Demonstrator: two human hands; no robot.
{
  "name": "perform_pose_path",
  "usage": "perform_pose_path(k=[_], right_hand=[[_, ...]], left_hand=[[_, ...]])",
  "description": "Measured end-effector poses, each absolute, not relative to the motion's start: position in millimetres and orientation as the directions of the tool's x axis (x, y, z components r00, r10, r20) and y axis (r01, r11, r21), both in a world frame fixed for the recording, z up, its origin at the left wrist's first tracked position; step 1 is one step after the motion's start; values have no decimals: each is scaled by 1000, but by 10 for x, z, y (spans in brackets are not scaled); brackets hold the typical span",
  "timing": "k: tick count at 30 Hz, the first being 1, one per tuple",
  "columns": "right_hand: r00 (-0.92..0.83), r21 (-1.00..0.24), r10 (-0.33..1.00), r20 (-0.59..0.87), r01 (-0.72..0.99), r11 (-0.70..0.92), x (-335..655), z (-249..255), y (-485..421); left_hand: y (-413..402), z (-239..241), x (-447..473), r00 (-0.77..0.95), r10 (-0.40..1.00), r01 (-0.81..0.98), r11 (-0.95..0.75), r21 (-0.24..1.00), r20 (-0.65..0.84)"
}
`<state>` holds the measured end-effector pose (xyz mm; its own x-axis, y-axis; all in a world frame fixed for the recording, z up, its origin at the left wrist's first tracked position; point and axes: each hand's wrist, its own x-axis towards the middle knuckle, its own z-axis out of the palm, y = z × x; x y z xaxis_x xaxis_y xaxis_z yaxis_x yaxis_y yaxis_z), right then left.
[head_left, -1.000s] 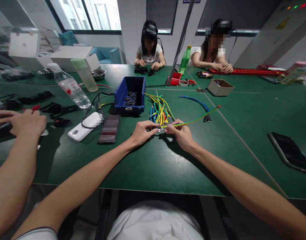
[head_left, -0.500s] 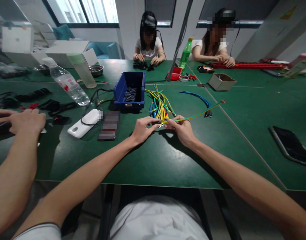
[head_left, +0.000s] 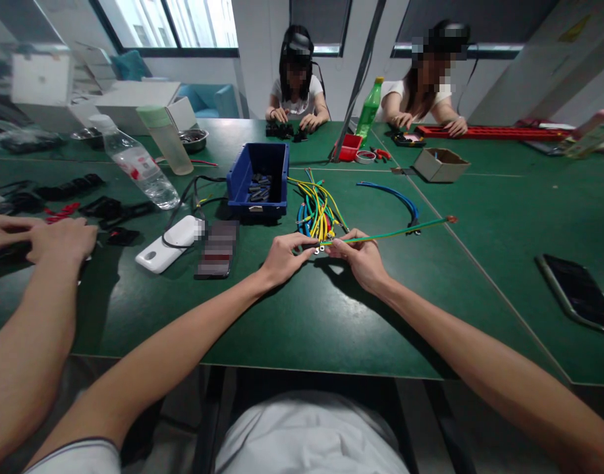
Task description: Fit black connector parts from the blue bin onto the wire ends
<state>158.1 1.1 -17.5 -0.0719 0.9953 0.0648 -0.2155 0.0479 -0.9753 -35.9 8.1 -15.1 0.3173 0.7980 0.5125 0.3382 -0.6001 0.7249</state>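
Note:
A green-and-yellow wire is pinched in my right hand, its far end sticking out to the right with a copper-coloured tip. My left hand is closed on a short dark tube at the wire's near end; I cannot tell whether the tube is around the wire or only touching it. Pale ring terminals show between the two hands. Just beyond my fingers lies a bundle of yellow, green and blue wires. Similar short dark pieces fill part of a blue bin behind my left hand.
Blue wires lie right of the bundle. A white power bank and a phone sit on the left, another phone far right. A co-worker's hands are at the left edge; two people sit across the green table.
The view has shifted slightly. The wire's far end has swung a little to the right and down, while both my hands keep their grip. A person across at the right has moved their hands apart.

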Motion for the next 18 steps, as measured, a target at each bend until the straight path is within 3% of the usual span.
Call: perform_pose_path(k=[10, 18], right_hand=[[-84, -974, 996, 5, -228, -15, 1566, -151, 16], [-84, -973, 996, 24, -230, 5, 1578, -164, -2]], left_hand=[[66, -133, -365, 330, 779, 331, -625, 707, 534], [111, -185, -379, 329, 854, 325, -504, 800, 403]])
